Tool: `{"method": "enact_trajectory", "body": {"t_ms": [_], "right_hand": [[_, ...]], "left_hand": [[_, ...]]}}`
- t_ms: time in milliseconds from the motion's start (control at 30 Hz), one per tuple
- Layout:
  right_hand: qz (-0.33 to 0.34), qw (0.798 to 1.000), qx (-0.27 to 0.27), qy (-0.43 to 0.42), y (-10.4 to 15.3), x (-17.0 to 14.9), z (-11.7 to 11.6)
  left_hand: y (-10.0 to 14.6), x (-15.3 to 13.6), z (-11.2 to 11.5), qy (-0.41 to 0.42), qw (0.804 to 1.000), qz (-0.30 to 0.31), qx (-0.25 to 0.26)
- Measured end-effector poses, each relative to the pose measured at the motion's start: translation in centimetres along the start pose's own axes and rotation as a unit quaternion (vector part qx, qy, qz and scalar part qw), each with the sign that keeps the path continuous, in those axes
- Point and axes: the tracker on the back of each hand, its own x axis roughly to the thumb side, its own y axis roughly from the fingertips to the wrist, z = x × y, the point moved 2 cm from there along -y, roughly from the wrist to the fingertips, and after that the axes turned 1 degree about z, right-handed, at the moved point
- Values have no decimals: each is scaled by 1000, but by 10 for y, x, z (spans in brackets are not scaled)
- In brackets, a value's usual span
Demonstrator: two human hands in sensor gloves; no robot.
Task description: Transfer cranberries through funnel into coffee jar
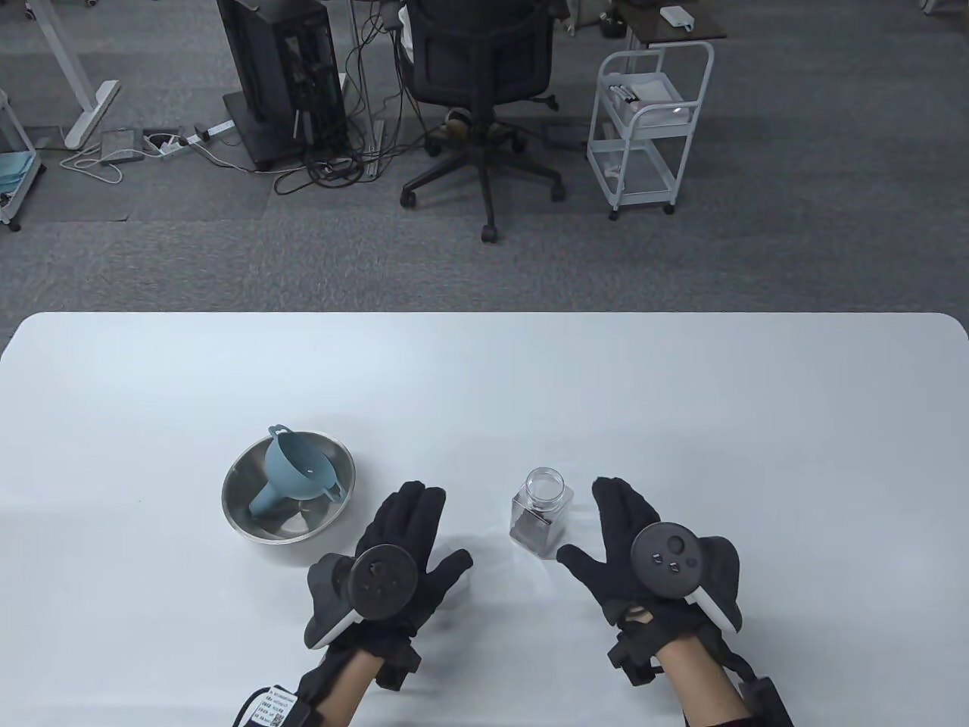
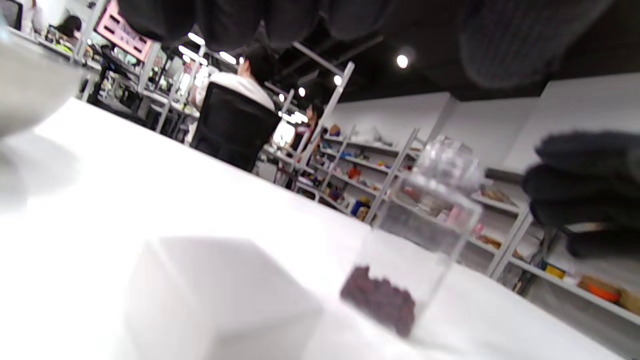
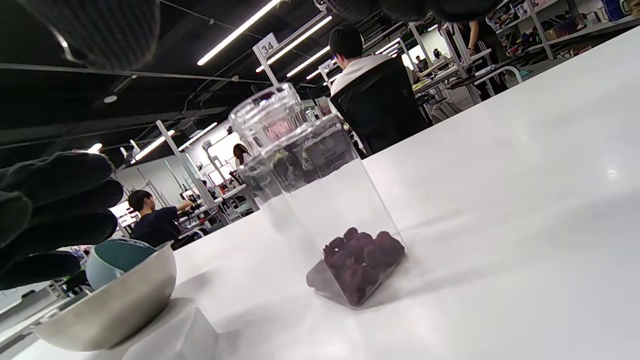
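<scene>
Between two flat, spread, empty hands (left (image 1: 394,564), right (image 1: 651,556)) stands the uncapped coffee jar (image 1: 542,513) holding cranberries (image 3: 360,265); a careless brush could topple it.

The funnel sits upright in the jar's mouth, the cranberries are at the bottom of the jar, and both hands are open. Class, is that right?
Not quite. The table view shows the funnel lying on its side in the metal bowl, not in the jar. The cranberries are at the jar's bottom, and the left hand and right hand are open.
</scene>
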Motion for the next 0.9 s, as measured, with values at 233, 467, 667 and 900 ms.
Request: {"method": "enact_trajectory", "body": {"t_ms": [233,467,667,900], "right_hand": [[-22,999,26,36,-24,3,-22],[-58,996,41,55,-44,-1,-43],[-75,996,17,44,-50,-6,-54],[-78,996,-10,30,-50,-5,-56]], "left_hand": [[0,-3,31,-40,997,6,-61],[-1,-15,43,-44,994,-9,-96],[-1,-17,58,-79,988,-6,-133],[-4,-12,70,-102,980,-16,-169]]}}
